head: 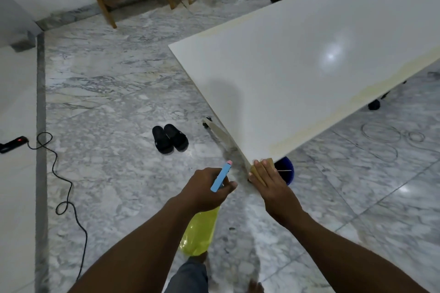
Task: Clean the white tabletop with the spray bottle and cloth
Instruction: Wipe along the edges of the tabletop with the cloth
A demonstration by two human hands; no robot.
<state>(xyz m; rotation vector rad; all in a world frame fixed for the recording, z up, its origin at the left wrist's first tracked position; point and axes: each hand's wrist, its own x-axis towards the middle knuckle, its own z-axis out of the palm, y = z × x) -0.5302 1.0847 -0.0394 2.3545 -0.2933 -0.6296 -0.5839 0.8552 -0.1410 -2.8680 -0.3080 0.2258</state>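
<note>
Lower centre: left hand [207,189] fingers [230,185] curl round the spray bottle [199,233], right hand [271,183] presses the cloth [256,171] flat-fingered on the tabletop [309,59] corner, so best wipe inward with firm, overlapping strokes.

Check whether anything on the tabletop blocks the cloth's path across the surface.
Nothing visible does. The right hand presses the cloth at the near corner of the tabletop. The surface beyond it shows only a light glare and yellowish edge strips. The left hand holds the spray bottle beside the tabletop, off it.
</note>
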